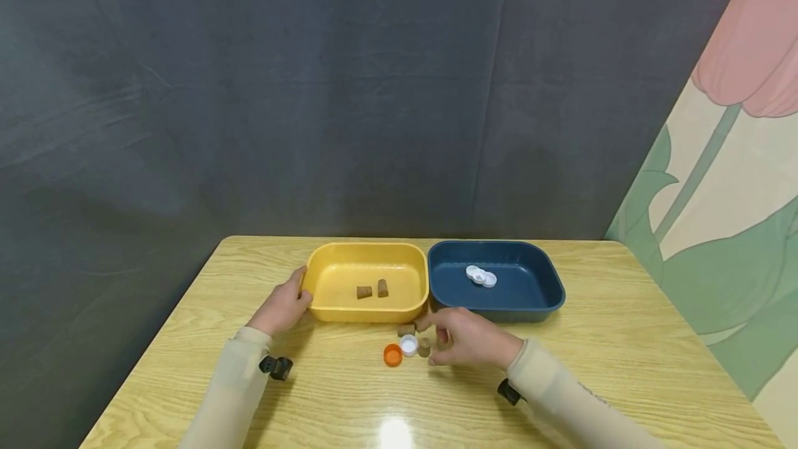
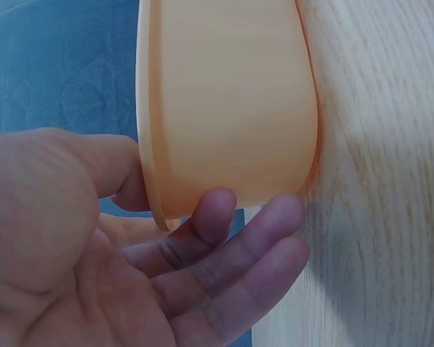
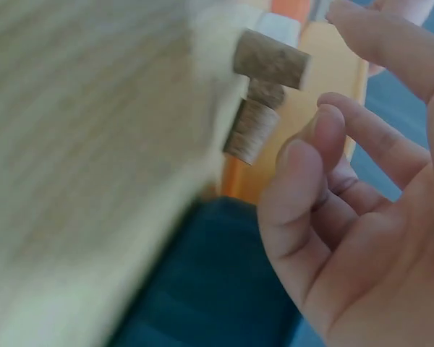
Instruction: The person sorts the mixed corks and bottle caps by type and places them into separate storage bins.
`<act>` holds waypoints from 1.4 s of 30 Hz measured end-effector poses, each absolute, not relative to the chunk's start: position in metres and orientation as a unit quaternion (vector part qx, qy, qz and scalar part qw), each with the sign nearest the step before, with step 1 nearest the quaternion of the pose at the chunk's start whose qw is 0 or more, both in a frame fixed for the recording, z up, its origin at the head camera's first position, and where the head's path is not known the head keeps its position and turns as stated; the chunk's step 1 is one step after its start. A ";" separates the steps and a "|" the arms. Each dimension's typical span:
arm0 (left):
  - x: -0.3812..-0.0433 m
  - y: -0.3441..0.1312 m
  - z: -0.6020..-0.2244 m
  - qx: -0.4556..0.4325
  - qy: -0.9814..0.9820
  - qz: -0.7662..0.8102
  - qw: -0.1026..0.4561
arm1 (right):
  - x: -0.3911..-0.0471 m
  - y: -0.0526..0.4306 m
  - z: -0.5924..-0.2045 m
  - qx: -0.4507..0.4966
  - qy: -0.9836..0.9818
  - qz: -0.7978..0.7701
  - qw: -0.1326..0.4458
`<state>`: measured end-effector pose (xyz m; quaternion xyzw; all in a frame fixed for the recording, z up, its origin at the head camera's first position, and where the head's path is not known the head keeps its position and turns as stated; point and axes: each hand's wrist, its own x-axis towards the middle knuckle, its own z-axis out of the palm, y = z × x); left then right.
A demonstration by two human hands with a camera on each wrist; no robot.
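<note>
My left hand (image 1: 287, 305) grips the left end of the yellow tub (image 1: 368, 315). In the left wrist view its thumb side is over the tub's rim (image 2: 150, 108), with other fingers against the outer wall. My right hand (image 1: 469, 338) hovers over the table with fingers apart and nothing held. Just left of its fingertips lie three corks, among them one lying cork (image 1: 406, 330) and a nearer cork (image 1: 424, 347). The right wrist view shows a cork (image 3: 271, 58) close to the fingertips. Beside the corks are a white cap (image 1: 409, 346) and an orange cap (image 1: 393, 355).
Two corks (image 1: 373, 290) lie inside the yellow tub. A dark blue tub (image 1: 499, 313) stands against its right side and contains several white caps (image 1: 481, 276). Behind the wooden table (image 1: 337, 400) hangs a dark curtain (image 1: 349, 89); a floral wall (image 1: 736, 227) is at the right.
</note>
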<state>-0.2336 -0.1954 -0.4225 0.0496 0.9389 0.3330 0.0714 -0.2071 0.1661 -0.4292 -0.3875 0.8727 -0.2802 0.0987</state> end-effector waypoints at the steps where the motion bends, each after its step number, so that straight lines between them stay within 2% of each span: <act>1: -0.234 -0.195 -0.422 0.050 0.939 0.333 0.072 | -0.207 0.166 -0.432 -0.386 0.872 -0.284 0.099; 21: -0.234 -0.196 -0.424 0.051 0.938 0.335 0.076 | -0.219 0.169 -0.465 -0.386 0.863 -0.308 0.105; 42: -0.235 -0.197 -0.425 0.051 0.934 0.345 0.076 | -0.219 0.164 -0.462 -0.389 0.863 -0.304 0.105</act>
